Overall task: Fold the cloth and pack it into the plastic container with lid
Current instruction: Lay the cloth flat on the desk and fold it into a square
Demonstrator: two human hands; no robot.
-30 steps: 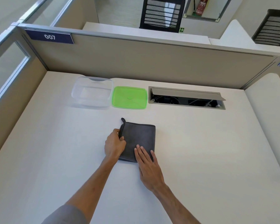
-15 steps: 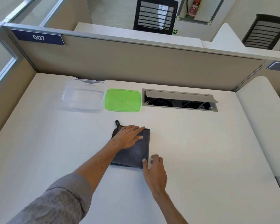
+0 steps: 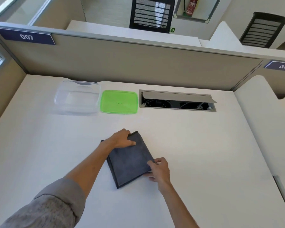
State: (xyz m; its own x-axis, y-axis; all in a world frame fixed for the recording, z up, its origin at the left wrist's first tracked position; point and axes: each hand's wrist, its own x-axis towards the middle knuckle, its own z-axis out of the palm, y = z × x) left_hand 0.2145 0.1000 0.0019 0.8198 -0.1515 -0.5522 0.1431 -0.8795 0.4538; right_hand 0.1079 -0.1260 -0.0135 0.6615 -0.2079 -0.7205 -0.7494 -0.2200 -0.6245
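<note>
A dark grey folded cloth (image 3: 130,162) lies on the white desk (image 3: 196,153), turned at an angle. My left hand (image 3: 122,139) grips its far corner, fingers curled over the edge. My right hand (image 3: 160,170) pinches its near right edge. A clear plastic container (image 3: 77,97) stands empty at the back left of the desk. Its green lid (image 3: 118,102) lies flat just to the right of it, apart from the cloth.
An open cable hatch (image 3: 178,101) with a raised grey flap is set into the desk at the back right. A beige partition (image 3: 138,66) walls off the far side, and a side panel runs along the left edge.
The cloth has been rotated, its long side now running diagonally. My left hand went from lying flat on top to gripping the far corner; my right hand closed on the near right edge.
</note>
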